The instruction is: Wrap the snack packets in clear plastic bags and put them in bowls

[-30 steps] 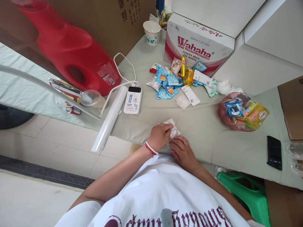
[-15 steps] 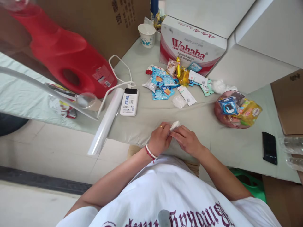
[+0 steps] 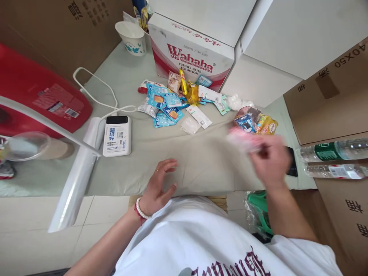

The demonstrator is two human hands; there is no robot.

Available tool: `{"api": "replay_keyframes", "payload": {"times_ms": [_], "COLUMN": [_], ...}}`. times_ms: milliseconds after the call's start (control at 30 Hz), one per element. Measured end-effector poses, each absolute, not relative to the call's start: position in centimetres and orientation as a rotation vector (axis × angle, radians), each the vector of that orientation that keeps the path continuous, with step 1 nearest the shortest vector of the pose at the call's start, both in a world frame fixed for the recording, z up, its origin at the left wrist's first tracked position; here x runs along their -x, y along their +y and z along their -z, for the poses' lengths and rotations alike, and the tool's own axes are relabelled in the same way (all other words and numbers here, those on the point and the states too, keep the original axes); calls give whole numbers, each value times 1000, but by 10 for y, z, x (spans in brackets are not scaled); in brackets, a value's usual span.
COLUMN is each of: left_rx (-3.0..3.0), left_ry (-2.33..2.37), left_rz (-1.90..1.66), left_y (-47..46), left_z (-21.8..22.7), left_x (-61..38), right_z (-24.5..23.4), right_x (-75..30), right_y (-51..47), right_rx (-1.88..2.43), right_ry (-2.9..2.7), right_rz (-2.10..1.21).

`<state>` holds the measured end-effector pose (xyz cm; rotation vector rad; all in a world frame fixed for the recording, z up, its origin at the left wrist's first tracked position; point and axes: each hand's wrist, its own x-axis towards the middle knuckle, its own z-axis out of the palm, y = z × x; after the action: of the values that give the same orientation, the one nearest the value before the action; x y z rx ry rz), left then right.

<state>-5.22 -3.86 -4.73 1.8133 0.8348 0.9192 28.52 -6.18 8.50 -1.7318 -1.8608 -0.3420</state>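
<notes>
My left hand is held just over the table's front edge, its fingers apart and with nothing in it. To the right, my right hand is smeared by motion, with its fingers curled around a pink and white thing, too blurred to name. That thing is just in front of a round bowl of snack packets, where a blue packet and a yellow packet show. Much of the bowl is hidden. Behind lies a heap of small snack packets, with a crumpled clear wrapper beside it.
A white power bank with a cable lies left, beside a rolled clear sheet. A red jug stands far left. At the back are a paper cup and a Wahaha box. Plastic bottles lie right.
My hands, which were together on a small whitish wrapped thing, have parted. The right has swung right to the bowl, while the left has opened. The view has turned right.
</notes>
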Motion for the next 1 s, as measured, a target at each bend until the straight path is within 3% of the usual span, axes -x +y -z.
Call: {"api": "replay_keyframes", "payload": {"times_ms": [67,133,300,500,733,867,1000], "left_rx": [-1910,-2012,-2111,-2072,-2035,-1953,-1905], "left_ry": [897,907,865,849,858,899,927], "left_rz": [-861,-821,-814,-819,-845,-872,-906], "left_y": [-39,-40,-43,-42,-41,-40,-40], "left_z": [57,65,72,73,65,62,64], "left_x": [60,64,61,64,63,62,61], "right_z": [-110,-118,-91,-104,-118,-90,-50], "right_x": [-324,-355,-388,-402,-356,-306,-283], "right_y": [-35,-6,34,27,11,19,69], "right_rx": [1919,2090,2567,2524,2130,1863,2014], "right_ry": [-1523,-1511,-2151,-2118,-1849,-2093,-2284], "right_rz": [695,787,178,10,359,-35,-332]}}
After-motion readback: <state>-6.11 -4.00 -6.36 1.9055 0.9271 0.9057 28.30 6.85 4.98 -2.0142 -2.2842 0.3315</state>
